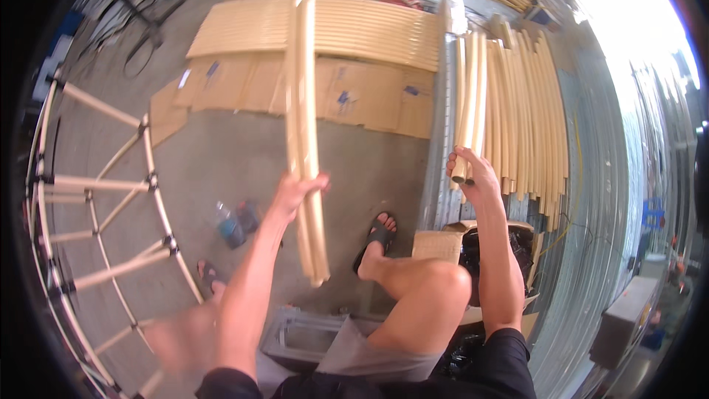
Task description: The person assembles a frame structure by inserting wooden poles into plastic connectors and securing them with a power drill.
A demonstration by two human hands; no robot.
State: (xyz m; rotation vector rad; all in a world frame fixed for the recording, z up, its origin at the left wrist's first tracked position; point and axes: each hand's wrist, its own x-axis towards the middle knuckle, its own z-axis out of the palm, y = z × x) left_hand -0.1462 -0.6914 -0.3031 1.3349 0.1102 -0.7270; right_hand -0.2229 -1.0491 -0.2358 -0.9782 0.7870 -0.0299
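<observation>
My left hand (297,193) is wrapped round a pair of long beige tubes (301,103), held upright in front of me, their lower ends near my knees. To the right, my right hand (475,170) grips the near ends of a couple of similar beige tubes (473,96). These lie at the left side of a pile of beige tubes (526,118), with their open ends toward me. The fingers of my right hand partly hide the ends it holds.
Flattened cardboard (369,100) lies under a row of beige tubes (354,26) ahead. A jointed tube frame (111,183) stands at left. An open carton (436,244) with black plastic sits below my right arm. Bottles (230,227) stand on the floor; grey metal lengths (602,140) run at right.
</observation>
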